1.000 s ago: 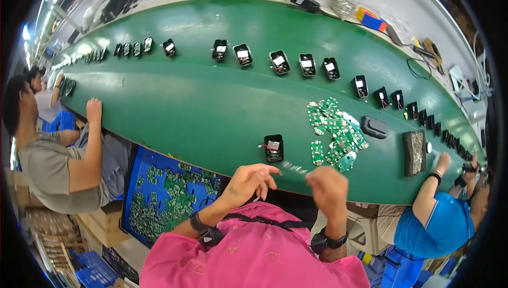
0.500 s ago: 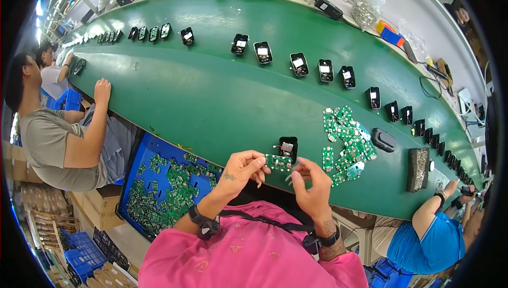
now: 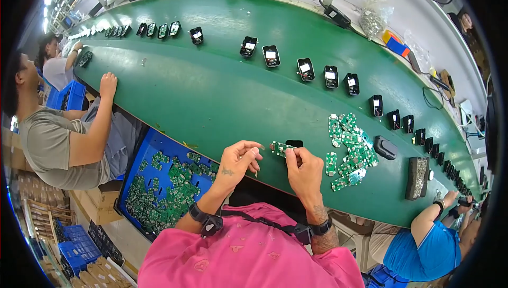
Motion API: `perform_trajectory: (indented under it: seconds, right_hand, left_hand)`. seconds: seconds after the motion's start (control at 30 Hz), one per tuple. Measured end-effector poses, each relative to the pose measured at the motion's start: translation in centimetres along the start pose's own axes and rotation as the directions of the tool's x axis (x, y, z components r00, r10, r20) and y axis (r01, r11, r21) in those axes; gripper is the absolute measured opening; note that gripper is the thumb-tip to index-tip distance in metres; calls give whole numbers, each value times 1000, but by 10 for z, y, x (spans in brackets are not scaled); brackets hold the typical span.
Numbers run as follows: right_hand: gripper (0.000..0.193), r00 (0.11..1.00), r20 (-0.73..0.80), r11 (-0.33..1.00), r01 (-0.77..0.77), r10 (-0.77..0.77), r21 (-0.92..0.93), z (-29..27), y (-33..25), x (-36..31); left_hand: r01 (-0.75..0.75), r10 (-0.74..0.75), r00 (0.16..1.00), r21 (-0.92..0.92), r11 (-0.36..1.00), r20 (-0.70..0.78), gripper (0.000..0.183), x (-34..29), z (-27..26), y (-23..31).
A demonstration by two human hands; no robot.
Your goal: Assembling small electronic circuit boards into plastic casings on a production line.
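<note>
Between the thumb and fingers of my right hand (image 3: 305, 174) is a small green circuit board (image 3: 279, 149), held tilted above the near edge of the table. My left hand (image 3: 236, 163) is just left of the board, apart from it, with fingers loosely bent and nothing visible in them. Behind the board and my right fingertips a black plastic case (image 3: 295, 143) shows only in part; its inside is hidden. A loose pile of green circuit boards (image 3: 353, 150) lies to the right of my right hand.
A curved row of open black cases (image 3: 306, 69) runs along the green table (image 3: 211, 92). Right of the pile are a dark case part (image 3: 385, 147) and a rough-topped block (image 3: 418, 178). A blue bin (image 3: 137, 174) of boards stands lower left. Co-workers sit at both sides.
The circuit board has passed from my left hand to my right. My left hand has let go of it, and the board now covers much of the black case. The view has shifted slightly.
</note>
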State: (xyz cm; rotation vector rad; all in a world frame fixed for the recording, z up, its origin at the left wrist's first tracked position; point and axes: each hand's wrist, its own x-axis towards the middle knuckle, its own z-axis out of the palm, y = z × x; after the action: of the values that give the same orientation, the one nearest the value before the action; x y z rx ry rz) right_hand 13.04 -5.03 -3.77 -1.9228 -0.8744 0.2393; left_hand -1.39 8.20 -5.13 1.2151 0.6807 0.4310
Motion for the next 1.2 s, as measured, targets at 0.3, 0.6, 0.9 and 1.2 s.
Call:
perform_trajectory:
  seconds: [0.3, 0.6, 0.9, 1.2]
  right_hand:
    - [23, 996, -17, 994, -91, 90, -66, -16, 15, 0]
    - [22, 999, -34, 996, -3, 0, -88, -9, 28, -10]
    - [19, 998, -63, 999, 30, -30, 11, -24, 13, 0]
    - [17, 891, -56, 892, 448, -451, -62, -52, -28, 13]
  left_hand:
    - [-32, 30, 999, 43, 999, 41, 32, 18, 10, -7]
    - [-310, 210, 913, 257, 916, 351, 57, 26, 31, -27]
    - [-32, 18, 959, 47, 998, 282, 43, 28, 53, 1]
    - [-77, 65, 960, 34, 996, 272, 53, 13, 65, 27]
